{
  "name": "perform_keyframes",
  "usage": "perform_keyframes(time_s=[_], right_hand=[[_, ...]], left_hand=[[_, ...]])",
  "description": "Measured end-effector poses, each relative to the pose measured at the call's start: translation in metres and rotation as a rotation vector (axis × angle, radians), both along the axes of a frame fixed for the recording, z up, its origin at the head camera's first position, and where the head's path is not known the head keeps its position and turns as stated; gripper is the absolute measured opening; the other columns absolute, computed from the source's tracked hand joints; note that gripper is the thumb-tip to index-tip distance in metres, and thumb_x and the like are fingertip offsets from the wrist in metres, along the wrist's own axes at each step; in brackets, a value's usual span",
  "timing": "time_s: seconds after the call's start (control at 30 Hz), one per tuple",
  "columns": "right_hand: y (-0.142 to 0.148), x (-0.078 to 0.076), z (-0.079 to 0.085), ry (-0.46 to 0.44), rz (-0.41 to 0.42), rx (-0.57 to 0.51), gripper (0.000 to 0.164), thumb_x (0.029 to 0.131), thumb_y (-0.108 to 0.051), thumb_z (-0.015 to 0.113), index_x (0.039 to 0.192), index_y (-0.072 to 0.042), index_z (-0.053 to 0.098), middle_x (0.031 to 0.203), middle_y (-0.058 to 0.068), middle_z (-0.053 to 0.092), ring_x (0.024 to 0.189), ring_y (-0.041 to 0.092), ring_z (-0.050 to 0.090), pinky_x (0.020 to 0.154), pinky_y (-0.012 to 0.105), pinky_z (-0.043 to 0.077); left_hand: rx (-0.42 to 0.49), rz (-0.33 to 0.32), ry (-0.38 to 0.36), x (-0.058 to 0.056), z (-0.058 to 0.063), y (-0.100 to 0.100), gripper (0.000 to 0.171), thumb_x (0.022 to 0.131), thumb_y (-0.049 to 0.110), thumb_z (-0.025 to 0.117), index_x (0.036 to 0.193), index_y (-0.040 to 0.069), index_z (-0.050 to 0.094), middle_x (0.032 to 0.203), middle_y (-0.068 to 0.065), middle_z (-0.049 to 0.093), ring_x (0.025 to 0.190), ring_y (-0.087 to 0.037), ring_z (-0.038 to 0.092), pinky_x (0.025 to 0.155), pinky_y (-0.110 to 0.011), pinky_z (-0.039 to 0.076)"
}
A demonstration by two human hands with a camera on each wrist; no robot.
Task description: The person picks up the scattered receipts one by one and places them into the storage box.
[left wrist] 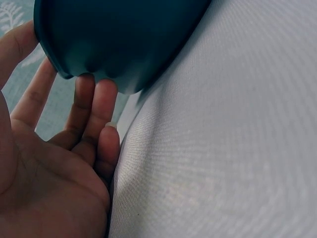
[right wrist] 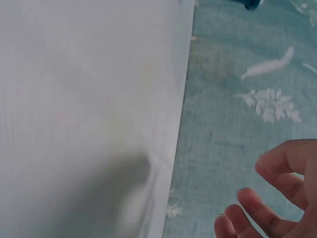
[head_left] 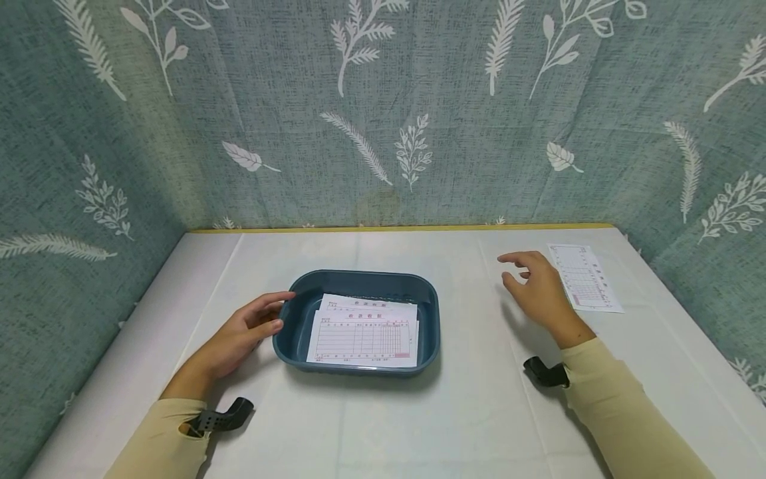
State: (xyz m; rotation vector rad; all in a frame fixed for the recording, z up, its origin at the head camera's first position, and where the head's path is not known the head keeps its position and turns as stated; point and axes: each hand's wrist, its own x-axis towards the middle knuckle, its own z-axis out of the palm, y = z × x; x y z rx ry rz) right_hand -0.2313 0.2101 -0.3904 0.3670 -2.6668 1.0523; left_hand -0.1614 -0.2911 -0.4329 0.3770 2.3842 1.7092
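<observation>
A dark blue plastic basin (head_left: 356, 371) stands on the white table in the head view. Inside it lie several printed receipt slips (head_left: 365, 336), the top one with red print and a ruled grid. My left hand (head_left: 248, 329) touches the basin's left end with relaxed fingers; in the left wrist view its fingertips (left wrist: 105, 91) rest against the outer wall below the rim. Over the table to the right hovers my right hand (head_left: 538, 289), fingers loosely bent and holding nothing. Just beyond that hand, a single printed slip (head_left: 583, 276) lies flat, partly covered by it.
The white table (head_left: 383, 426) ends at a yellow back edge (head_left: 413, 229). Green leaf-patterned cloth (head_left: 383, 133) hangs behind and along both sides. Black wrist bands (head_left: 224, 418) sit on both forearms.
</observation>
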Motion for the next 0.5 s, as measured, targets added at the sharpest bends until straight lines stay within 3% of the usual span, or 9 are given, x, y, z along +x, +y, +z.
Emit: perform_keyframes(time_s=[0.5], right_hand=[[0.033,-0.011,-0.002,-0.068,-0.107,-0.002,0.036,0.096,-0.004,0.058,0.132,0.002,0.059,0.131,0.032,0.05,0.119,0.046,0.05,0.098,0.059,0.046]], left_hand=[[0.026,-0.009,0.002,0.0,-0.001,0.001,0.051,0.102,0.012,0.055,0.149,0.004,0.039,0.148,-0.027,0.042,0.123,-0.006,0.052,0.096,-0.012,0.043]])
